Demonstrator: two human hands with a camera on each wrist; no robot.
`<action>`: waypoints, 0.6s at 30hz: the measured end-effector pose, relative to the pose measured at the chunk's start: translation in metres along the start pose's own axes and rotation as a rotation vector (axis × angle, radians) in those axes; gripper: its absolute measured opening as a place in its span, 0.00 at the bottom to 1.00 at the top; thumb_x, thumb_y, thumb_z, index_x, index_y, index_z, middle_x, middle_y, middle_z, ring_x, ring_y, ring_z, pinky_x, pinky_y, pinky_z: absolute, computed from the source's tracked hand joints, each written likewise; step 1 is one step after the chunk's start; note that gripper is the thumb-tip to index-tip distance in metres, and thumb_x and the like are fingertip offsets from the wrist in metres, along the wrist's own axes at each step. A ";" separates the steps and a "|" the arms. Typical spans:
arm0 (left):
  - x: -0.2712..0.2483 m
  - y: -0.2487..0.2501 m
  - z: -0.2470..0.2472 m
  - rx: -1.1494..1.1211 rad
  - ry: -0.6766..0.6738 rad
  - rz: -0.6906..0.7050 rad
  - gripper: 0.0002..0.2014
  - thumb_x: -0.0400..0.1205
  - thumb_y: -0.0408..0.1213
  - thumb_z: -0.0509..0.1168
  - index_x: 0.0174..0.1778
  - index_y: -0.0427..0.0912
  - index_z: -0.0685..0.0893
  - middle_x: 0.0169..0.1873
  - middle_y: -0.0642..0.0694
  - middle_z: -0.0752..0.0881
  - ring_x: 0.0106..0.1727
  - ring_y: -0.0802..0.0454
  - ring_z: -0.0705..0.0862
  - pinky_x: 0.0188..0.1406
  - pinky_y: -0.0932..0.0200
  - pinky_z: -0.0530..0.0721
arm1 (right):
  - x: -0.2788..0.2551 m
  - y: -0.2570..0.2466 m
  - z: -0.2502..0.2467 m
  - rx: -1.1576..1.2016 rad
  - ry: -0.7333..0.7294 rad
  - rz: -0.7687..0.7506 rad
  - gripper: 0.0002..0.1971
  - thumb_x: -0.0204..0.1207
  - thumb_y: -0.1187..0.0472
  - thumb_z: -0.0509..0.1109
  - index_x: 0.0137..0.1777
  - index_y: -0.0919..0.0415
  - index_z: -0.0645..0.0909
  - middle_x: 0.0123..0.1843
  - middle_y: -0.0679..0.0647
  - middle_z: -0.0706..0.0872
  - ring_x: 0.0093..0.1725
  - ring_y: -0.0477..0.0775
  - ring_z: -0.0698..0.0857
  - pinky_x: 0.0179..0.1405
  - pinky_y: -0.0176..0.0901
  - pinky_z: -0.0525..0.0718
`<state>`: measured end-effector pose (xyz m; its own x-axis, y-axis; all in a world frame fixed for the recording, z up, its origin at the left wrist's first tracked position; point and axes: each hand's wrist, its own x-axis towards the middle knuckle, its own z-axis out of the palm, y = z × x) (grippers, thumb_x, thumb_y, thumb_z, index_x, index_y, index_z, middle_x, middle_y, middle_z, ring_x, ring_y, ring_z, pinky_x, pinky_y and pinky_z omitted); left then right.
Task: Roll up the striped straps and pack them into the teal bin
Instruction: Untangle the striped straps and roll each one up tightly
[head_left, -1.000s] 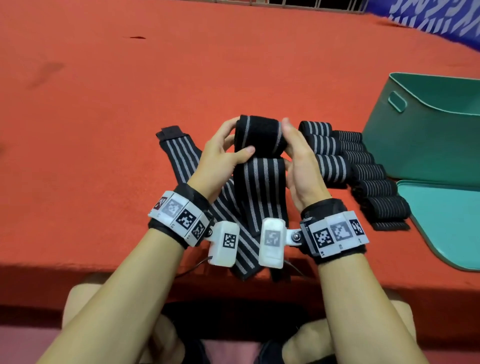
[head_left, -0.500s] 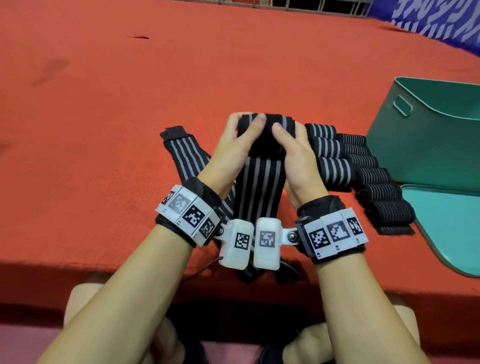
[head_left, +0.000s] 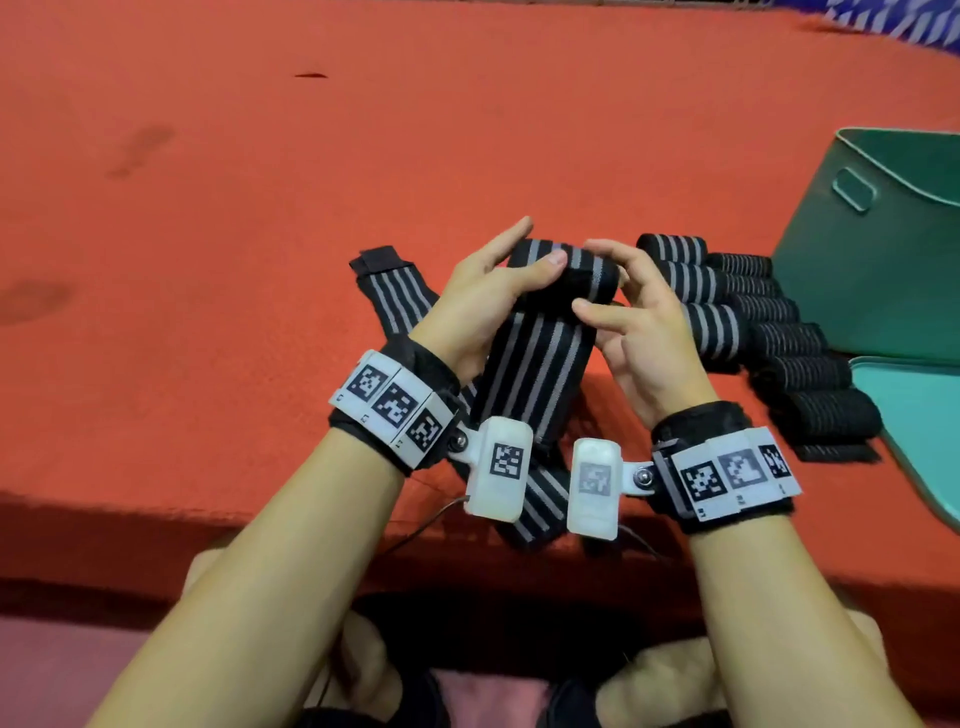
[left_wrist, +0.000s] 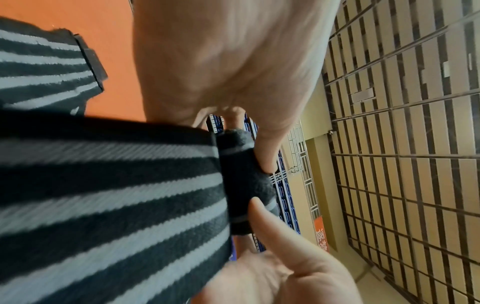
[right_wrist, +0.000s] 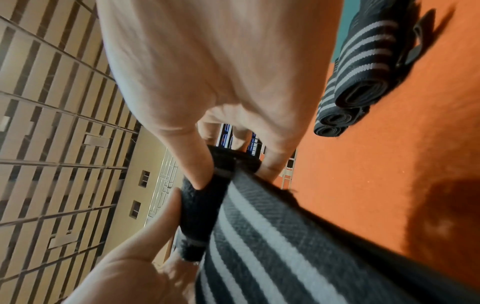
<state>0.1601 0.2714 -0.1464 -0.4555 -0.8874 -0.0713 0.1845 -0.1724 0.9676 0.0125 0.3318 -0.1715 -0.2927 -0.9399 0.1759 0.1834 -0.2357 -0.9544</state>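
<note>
Both hands, left hand and right hand, pinch the half-rolled strap mid-frame, probably keeping its coil tight; finished rolls wait beside the teal bin.

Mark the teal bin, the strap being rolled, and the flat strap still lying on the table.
Teal bin (head_left: 852, 291), head view: its near outer wall.
Strap being rolled (head_left: 540, 358), head view: the striped tail below the roll.
Flat strap (head_left: 395, 293), head view: the striped part near its far end.
</note>
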 end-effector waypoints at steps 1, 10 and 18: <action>0.001 -0.002 0.000 -0.010 0.004 0.017 0.32 0.83 0.34 0.74 0.84 0.50 0.73 0.55 0.50 0.93 0.58 0.50 0.92 0.64 0.46 0.89 | 0.000 0.000 -0.002 0.033 0.003 0.021 0.32 0.75 0.84 0.64 0.76 0.60 0.76 0.72 0.58 0.83 0.67 0.53 0.88 0.64 0.46 0.88; 0.003 -0.015 0.005 0.072 -0.018 0.098 0.25 0.83 0.24 0.71 0.75 0.45 0.80 0.64 0.40 0.88 0.64 0.44 0.89 0.63 0.43 0.89 | 0.000 -0.008 -0.022 -0.045 -0.024 0.107 0.20 0.84 0.64 0.72 0.76 0.62 0.78 0.66 0.56 0.90 0.64 0.56 0.91 0.37 0.46 0.91; -0.004 -0.009 0.012 0.078 -0.128 -0.105 0.11 0.87 0.45 0.67 0.61 0.46 0.87 0.50 0.45 0.91 0.48 0.51 0.91 0.47 0.55 0.88 | 0.001 0.007 -0.036 -0.180 -0.013 -0.083 0.27 0.70 0.72 0.79 0.70 0.61 0.81 0.68 0.59 0.89 0.70 0.61 0.87 0.69 0.74 0.83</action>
<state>0.1498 0.2817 -0.1518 -0.5771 -0.8035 -0.1463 0.0645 -0.2235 0.9726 -0.0204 0.3381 -0.1871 -0.2872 -0.9225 0.2580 -0.0125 -0.2658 -0.9640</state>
